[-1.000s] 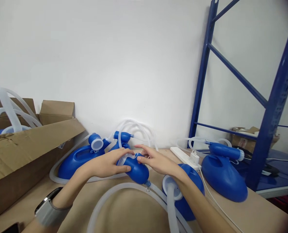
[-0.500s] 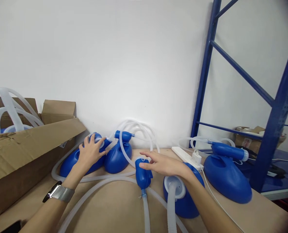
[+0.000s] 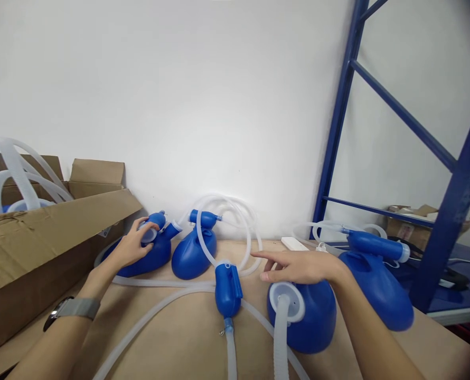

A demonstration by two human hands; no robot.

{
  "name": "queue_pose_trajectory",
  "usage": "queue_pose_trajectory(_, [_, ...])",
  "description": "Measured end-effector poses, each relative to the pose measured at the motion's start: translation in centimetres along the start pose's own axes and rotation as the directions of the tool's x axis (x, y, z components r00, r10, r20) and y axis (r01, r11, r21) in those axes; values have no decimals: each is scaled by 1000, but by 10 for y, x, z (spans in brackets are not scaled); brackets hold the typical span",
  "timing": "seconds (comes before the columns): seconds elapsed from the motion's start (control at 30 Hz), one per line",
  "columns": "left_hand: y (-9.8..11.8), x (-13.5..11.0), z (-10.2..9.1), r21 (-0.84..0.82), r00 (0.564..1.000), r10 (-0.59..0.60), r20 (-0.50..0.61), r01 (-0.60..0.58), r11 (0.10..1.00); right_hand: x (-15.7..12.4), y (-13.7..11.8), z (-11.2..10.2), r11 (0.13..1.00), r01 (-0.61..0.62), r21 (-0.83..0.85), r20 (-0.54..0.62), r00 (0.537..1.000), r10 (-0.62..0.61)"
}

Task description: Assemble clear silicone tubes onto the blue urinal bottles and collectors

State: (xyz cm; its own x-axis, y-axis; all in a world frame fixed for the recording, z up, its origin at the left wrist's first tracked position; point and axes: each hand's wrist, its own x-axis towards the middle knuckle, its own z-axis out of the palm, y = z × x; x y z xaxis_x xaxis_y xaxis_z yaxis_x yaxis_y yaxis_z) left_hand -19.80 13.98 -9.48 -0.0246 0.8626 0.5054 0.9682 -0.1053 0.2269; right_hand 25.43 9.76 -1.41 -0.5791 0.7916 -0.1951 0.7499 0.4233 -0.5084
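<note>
My left hand (image 3: 134, 240) is closed round a blue urinal cup (image 3: 156, 219) with a whitish rim, by the neck of a blue urinal bottle (image 3: 159, 253) at the left. My right hand (image 3: 298, 266) hovers above another blue bottle (image 3: 314, 322), its index finger stretched out to the left and nothing in it. A white funnel-shaped cap (image 3: 294, 301) with a corrugated tube (image 3: 281, 343) sits on that bottle's mouth. Between my hands, a second blue cup (image 3: 227, 290) lies with a clear hose (image 3: 231, 348) on its near end.
Another blue bottle (image 3: 191, 258) with coiled hose (image 3: 246, 237) stands near the wall. To the left is a cardboard box (image 3: 60, 232) with white tubes. At the right are one more bottle (image 3: 381, 295), a power strip (image 3: 294, 244) and a blue metal rack (image 3: 429, 253).
My left hand has pulled back and lifted the blue cup away from the bottle's neck slightly. My right hand has moved right, away from the middle cup, and points leftward.
</note>
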Motion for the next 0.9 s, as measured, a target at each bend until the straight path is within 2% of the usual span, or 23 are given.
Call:
queue_pose_trajectory(0.13, [-6,5,-9,-79,998,2,55,3,997,-11,10,-9,999,5,47,-71,997,-2])
queue_pose_trajectory(0.27, [-8,8,-17,-169,997,51,54,-41,985,-20,25,-21,995,-92,38,-46,995,94])
queue_pose_trajectory(0.33, [-7,4,-24,-254,996,64,56,-48,966,-24,32,-27,991,-131,24,-69,989,133])
queue_pose_trajectory(0.43, [-2,-3,-33,-402,996,34,77,0,915,-26,38,-31,988,-154,20,-85,984,155])
queue_pose_trajectory(0.53, [4,-7,-38,-474,995,-9,97,54,879,-25,42,-31,985,-169,17,-75,983,170])
queue_pose_trajectory(0.63, [8,-3,-37,-450,995,-16,101,60,891,-23,42,-30,987,-162,18,-71,984,163])
queue_pose_trajectory(0.73, [8,3,-33,-373,997,20,78,10,928,-21,41,-30,987,-158,13,-67,985,159])
queue_pose_trajectory(0.9, [6,11,-29,-191,997,2,-76,-16,981,-17,46,-30,984,-180,16,-86,980,180])
